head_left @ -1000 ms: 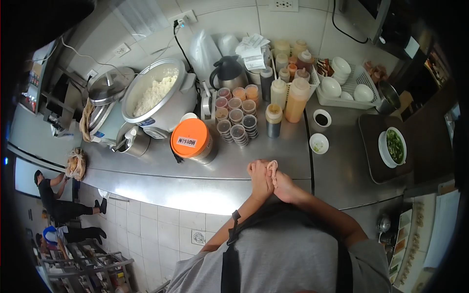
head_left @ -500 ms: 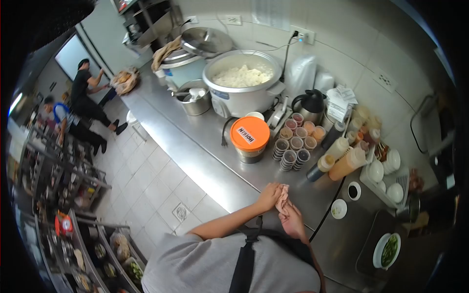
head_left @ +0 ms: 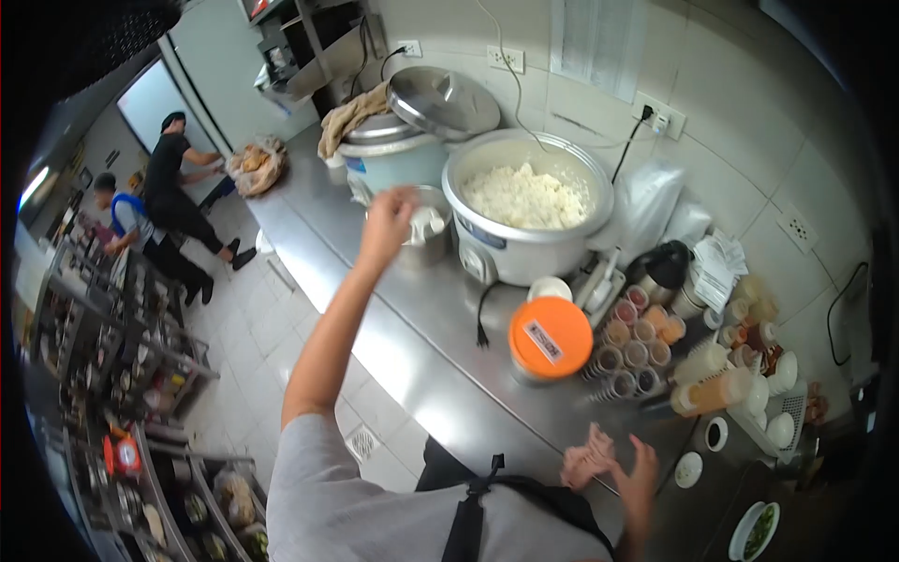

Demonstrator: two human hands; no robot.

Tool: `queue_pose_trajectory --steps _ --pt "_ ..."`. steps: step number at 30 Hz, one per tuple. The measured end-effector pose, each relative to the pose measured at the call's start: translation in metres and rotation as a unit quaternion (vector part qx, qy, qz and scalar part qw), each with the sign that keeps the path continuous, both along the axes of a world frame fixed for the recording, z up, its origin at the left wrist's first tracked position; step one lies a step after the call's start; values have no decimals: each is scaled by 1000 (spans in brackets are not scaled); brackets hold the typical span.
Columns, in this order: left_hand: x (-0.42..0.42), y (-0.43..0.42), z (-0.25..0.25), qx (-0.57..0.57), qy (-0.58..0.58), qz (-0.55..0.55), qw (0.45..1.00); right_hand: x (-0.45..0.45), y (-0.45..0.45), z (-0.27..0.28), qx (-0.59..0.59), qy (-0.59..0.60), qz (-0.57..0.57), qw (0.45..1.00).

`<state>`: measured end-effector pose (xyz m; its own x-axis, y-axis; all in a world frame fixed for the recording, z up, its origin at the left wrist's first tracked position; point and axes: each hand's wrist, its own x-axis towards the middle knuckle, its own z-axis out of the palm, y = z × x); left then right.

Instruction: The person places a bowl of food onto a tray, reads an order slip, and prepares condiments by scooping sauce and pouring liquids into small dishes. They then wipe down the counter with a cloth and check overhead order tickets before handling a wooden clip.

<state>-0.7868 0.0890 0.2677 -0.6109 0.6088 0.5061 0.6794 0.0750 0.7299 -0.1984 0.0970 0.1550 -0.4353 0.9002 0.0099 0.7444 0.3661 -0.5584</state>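
Note:
My left hand (head_left: 390,223) is stretched out over the metal pot (head_left: 426,251), its fingers curled together above the rim; what they pinch, if anything, is hidden. A white utensil (head_left: 426,223) sits in that pot. Beside it stands a large rice cooker (head_left: 524,245), lidless and full of white rice (head_left: 526,197). My right hand (head_left: 639,476) is low over the counter with fingers apart, right beside a crumpled pinkish cloth (head_left: 588,459). An orange-lidded tub (head_left: 551,339) labelled HOISIN stands beyond the cloth.
Stacked sauce cups (head_left: 635,354), squeeze bottles (head_left: 716,391) and a rack of white bowls (head_left: 782,417) line the right. A second cooker (head_left: 393,155) and a bag (head_left: 257,167) stand farther left. Two people (head_left: 173,178) work across the aisle, near shelves (head_left: 103,328).
My left hand has left the cloth and reached forward to the metal pot. My right hand has opened beside the cloth. The view has shifted.

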Motion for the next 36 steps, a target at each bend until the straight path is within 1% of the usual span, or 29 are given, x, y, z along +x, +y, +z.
queue_pose_trajectory --steps 1,2,3,4,5,8,10,11,12,13,14,15,16,17,18,19,20,21,22,23,25,26,27,29,31,32,33,34,36 --pt "-48 18 14 -14 118 93 989 0 -3 2 31 -19 -4 999" --pt "-110 39 16 -6 213 136 968 -10 -8 7 61 -39 -12 997" --pt "-150 56 30 -20 230 175 957 -33 -17 25 28 -33 -18 999" --pt "-198 75 36 -5 286 205 936 -56 -24 49 -7 -29 -22 999" --pt "-245 95 39 -41 295 252 921 -79 -31 71 -45 -28 -23 998" --pt "-310 128 50 -73 410 294 860 -174 -53 124 -202 70 -34 976" --pt "-331 134 50 -202 457 259 827 -239 -63 152 -139 119 62 981" --pt "-360 146 47 -284 319 194 883 -260 -65 161 -102 139 113 979" --pt "-385 154 45 -297 299 201 885 -272 -68 162 -109 145 110 977" --pt "-393 152 54 -306 256 227 888 -285 -69 157 -117 152 110 975" --pt "-373 141 76 -244 145 253 925 -294 -67 152 -123 158 113 973" --pt "-423 157 66 -160 107 287 938 -302 -66 148 -128 177 77 973" --pt "-446 161 72 -70 104 307 943 -308 -65 143 -133 197 42 970" --pt "-467 168 83 31 68 316 946 -314 -63 139 -138 217 8 966" --pt "-470 170 108 85 -21 306 948 -320 -62 137 -143 248 -16 958" --pt "-479 173 120 167 -27 275 946 -325 -61 136 -151 278 -37 948" --pt "-493 181 129 224 -55 224 947 -330 -57 135 -158 305 -54 938" --pt "-508 188 137 258 -75 177 947 -338 -50 132 -164 324 -47 930" --pt "-493 183 148 297 -166 89 936 -350 -42 126 -168 344 -40 923" --pt "-474 182 159 331 -253 -1 909 -363 -34 123 -174 363 -35 915" --pt "-446 178 158 356 -322 -11 877 -405 -5 133 -174 352 37 919" --pt "-435 172 158 373 -354 -16 857 -428 12 138 -114 314 90 938" --pt "-423 164 160 392 -368 -46 842 -452 35 143 -48 277 145 949" --pt "-397 138 162 420 -387 -111 813 -508 82 138 69 248 200 946" --pt "-372 91 179 420 -362 -133 821 -562 123 136 168 233 202 936" --pt "-382 62 187 412 -364 -143 823 -589 144 134 211 218 187 934" --pt "-380 34 193 409 -271 -98 866 -612 164 132 257 201 168 930" --pt "-383 -7 200 395 -271 -136 867 -632 182 135 294 182 154 925" --pt "-401 -63 199 414 -222 -42 882 -668 211 136 361 144 120 914"
